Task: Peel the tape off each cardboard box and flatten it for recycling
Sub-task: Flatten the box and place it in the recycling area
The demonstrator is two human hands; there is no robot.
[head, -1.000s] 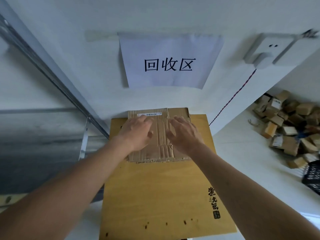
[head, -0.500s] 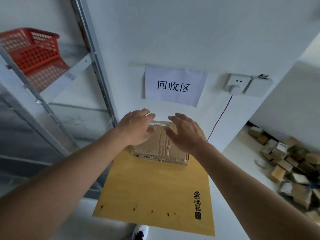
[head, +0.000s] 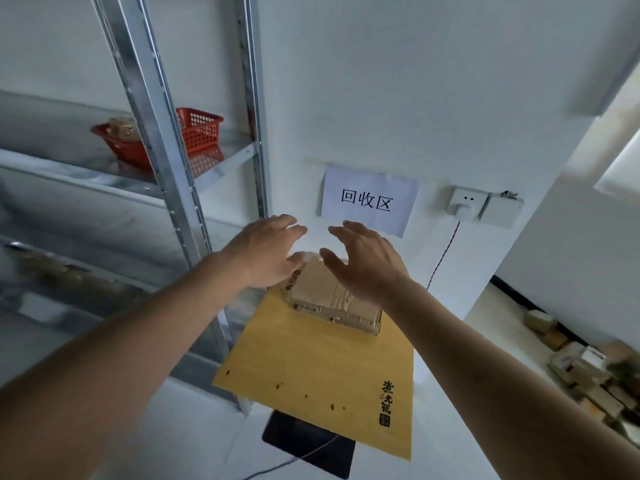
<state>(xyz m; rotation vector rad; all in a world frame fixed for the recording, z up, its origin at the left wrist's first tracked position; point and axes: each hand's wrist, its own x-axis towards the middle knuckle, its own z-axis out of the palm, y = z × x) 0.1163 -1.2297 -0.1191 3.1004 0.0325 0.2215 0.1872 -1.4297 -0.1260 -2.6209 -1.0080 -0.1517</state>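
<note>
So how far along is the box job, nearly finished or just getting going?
Some is done: a stack of flattened cardboard lies on the yellow board under the wall sign. Right now the left hand and right hand are open above that stack, gripping nothing. Plenty is left: a heap of small boxes sits on the floor to the right, not yet flattened.

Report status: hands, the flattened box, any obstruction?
Left hand and right hand open above flattened box. Box lies on yellow board below recycling sign. No obstruction seen.
</note>
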